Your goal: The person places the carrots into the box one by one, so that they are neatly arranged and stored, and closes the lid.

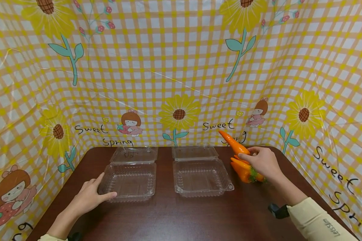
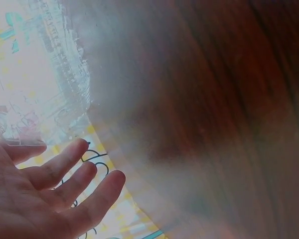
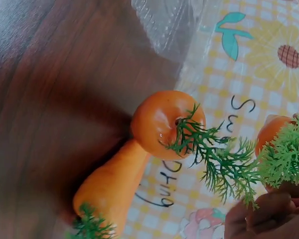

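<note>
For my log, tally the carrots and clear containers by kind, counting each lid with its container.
Clear containers: 2 (left container, right container)
Carrots: at least 3 (held carrot, upper loose carrot, lower loose carrot; overlap may hide more)
Total: at least 5

Booth-like setting: checked cloth (image 1: 151, 83) around a dark table (image 1: 157, 217).

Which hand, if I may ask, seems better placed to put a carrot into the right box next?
Probably the right hand: it holds a carrot near the right box. The left hand is at the left box, farther from the carrots.
</note>
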`<state>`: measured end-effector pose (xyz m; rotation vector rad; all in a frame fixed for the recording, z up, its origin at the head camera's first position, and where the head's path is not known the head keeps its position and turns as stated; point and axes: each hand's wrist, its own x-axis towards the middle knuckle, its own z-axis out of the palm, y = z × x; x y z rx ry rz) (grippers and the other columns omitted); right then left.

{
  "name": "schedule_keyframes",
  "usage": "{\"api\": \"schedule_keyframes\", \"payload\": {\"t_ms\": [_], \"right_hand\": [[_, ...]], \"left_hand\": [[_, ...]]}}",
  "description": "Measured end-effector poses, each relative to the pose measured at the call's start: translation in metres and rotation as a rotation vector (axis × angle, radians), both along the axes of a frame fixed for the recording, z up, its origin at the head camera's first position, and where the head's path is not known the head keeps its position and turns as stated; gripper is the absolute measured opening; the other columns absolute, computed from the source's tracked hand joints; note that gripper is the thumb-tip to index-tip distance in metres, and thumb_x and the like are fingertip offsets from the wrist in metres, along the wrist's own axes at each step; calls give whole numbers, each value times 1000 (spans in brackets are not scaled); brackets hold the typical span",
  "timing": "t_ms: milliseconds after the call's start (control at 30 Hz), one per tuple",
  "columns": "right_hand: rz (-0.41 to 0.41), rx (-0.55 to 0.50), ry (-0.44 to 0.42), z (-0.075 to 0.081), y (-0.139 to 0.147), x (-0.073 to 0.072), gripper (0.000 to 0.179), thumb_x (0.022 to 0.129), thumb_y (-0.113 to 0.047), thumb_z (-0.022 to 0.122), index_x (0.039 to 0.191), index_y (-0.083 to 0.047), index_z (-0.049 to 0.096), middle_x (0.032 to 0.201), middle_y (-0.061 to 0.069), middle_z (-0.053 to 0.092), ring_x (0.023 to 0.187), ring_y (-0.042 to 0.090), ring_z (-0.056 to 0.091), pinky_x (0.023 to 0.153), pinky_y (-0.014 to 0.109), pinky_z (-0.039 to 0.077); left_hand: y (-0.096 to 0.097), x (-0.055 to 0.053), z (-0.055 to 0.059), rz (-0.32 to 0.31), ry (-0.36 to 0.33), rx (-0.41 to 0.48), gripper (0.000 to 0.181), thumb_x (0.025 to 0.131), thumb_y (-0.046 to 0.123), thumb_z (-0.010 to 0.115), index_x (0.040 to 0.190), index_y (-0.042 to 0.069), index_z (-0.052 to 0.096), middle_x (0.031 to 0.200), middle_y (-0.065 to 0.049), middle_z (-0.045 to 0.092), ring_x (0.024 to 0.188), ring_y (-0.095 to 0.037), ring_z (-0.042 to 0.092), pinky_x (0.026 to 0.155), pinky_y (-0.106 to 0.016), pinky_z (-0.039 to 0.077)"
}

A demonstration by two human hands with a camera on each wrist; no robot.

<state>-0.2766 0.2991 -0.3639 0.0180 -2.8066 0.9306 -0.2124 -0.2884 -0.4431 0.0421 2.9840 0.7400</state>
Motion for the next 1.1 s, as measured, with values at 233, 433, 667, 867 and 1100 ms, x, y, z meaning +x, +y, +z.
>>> {"api": "schedule_keyframes", "payload": {"t_ms": [233,433,667,867,1100], "right_hand": [[-24,-45,-46,-5,12,-1,75,91,-60,66,128,6,63,78,8,62,64,19,51,54,30,41],[-14,-45,-71,-11,17,-2,75,91,-58,66,129,7,61,70,4,57,55,17,46,50,30,38],[26,-21,-47,-11,13,-7,74,89,-59,68,126,5,64,82,12,65,60,18,49,52,29,40],[73,7,-42,-4,-3,-11,75,90,-58,69,130,5,63,115,25,69,90,32,62,67,33,49],[142,-3,-60,4,-26,-16,70,91,-54,70,131,3,63,129,29,63,120,49,57,77,41,55]], "left_hand": [[-3,0,-1,5,3,0,115,84,69,67,160,-2,18,148,-40,35,137,-58,28,91,-74,41],[-3,1,-1,10,2,4,115,84,69,67,160,-2,17,148,-41,34,137,-59,27,92,-74,40],[-4,1,-2,9,-5,7,115,84,70,67,160,-1,17,150,-40,32,138,-58,25,92,-74,40],[-3,-1,-1,8,-17,16,115,84,70,66,161,0,16,151,-40,31,140,-58,24,91,-74,40],[-1,-2,-1,1,-1,10,114,84,69,67,160,-1,18,150,-40,33,139,-59,25,92,-74,40]]}}
